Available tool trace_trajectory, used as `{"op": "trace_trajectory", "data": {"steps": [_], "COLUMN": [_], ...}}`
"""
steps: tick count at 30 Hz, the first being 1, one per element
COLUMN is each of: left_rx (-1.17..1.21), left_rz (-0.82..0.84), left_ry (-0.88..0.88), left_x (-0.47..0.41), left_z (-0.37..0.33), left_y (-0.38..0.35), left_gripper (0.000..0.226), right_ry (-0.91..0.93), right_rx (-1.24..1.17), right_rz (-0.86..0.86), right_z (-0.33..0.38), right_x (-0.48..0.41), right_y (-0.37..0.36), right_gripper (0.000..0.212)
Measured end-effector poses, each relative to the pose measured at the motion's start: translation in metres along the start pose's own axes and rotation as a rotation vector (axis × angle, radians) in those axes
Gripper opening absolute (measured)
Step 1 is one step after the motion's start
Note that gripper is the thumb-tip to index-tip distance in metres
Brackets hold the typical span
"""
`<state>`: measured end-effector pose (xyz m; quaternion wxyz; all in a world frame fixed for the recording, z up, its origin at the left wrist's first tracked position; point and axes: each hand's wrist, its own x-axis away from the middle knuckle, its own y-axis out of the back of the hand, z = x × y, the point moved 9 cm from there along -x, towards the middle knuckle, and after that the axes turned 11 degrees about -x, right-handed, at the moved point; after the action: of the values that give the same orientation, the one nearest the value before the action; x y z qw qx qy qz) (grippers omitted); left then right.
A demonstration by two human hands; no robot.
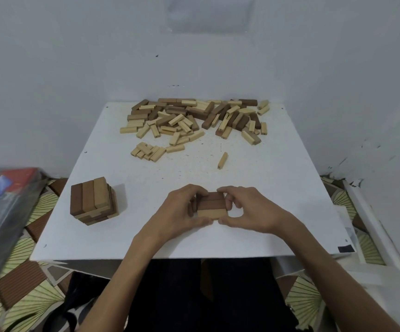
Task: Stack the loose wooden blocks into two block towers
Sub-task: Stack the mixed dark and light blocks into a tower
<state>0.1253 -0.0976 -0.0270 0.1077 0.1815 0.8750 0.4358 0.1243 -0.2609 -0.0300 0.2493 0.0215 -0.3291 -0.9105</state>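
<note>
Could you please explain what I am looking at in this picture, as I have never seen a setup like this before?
No machine here: a person works with two bare hands. The single picture comes from a head-worn camera looking forward and down. On the white square table, a pile of loose light and dark wooden blocks lies at the far side, one light wooden block apart from it. At the left stands a low tower of stacked wooden blocks. The left hand and right hand both have their grip on a small stack of dark and light wooden blocks near the front edge.
</note>
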Motion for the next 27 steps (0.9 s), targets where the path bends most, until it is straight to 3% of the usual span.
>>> {"op": "trace_trajectory", "data": {"steps": [9, 27], "left_rx": [-0.187, -0.136], "left_rz": [0.050, 0.205], "left_ry": [-0.020, 0.035], "left_x": [0.002, 0.001], "left_z": [0.010, 0.001], "left_y": [0.001, 0.002], "left_gripper": [0.075, 0.072], "right_ry": [0.000, -0.098], "right_rx": [-0.076, -0.230], "right_rz": [-0.025, -0.026], "right_z": [0.000, 0.001], "right_x": [-0.001, -0.001], "right_y": [0.002, 0.003], "right_gripper": [0.064, 0.069]}}
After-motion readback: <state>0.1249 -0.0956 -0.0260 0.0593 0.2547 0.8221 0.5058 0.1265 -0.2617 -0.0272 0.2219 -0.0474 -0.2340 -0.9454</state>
